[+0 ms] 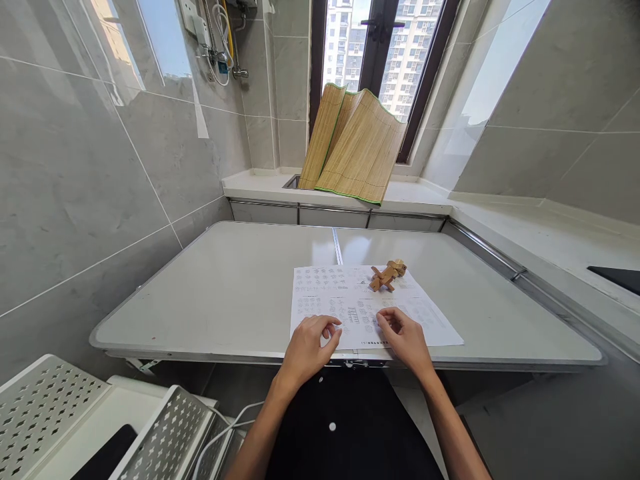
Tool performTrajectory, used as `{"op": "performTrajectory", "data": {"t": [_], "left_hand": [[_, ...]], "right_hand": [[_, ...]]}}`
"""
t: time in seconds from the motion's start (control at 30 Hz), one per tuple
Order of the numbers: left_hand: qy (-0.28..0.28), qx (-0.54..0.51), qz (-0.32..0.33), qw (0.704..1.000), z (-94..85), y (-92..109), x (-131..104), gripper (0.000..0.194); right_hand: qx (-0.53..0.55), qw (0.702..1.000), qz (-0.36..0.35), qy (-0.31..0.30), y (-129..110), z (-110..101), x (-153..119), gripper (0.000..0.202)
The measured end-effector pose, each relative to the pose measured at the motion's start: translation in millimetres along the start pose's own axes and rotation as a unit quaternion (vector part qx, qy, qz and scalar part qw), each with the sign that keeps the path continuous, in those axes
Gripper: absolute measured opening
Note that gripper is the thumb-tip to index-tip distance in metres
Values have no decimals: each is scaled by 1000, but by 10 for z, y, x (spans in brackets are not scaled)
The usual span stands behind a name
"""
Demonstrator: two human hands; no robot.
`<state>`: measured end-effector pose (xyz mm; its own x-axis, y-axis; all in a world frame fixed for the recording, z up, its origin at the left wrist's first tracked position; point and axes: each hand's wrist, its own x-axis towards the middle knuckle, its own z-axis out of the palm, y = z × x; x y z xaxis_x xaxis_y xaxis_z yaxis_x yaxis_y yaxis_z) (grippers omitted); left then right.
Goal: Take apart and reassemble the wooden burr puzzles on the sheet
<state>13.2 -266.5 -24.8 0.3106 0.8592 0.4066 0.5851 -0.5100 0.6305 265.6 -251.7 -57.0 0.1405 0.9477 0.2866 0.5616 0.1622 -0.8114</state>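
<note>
A printed sheet of paper (360, 313) with small diagrams and text lies on the folding table. On its far right part sit interlocking brown wooden pieces (383, 277), with a lighter wooden lump (399, 267) touching them at the back. My left hand (315, 339) rests over the sheet's near left edge, fingers loosely bent, thumb apart from them, holding nothing. Over the near right part of the paper is my right hand (403, 333). Its fingers curl loosely with a gap to the thumb, and nothing shows between them. Both hands are apart from the wooden pieces.
The white folding table (240, 287) has a seam down its middle. Behind it, a folded bamboo mat (360, 143) leans on the window ledge. White perforated baskets (50, 400) and a white cable (215, 437) are at the lower left. A dark flat object (617, 279) lies on the right ledge.
</note>
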Motion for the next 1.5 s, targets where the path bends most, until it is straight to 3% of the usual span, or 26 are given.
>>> {"op": "performTrajectory", "data": {"t": [1.5], "left_hand": [[-4,-1,2,1000,32,-36,-4,15]], "right_hand": [[5,1000,1,-6,89,13,11,34]]}}
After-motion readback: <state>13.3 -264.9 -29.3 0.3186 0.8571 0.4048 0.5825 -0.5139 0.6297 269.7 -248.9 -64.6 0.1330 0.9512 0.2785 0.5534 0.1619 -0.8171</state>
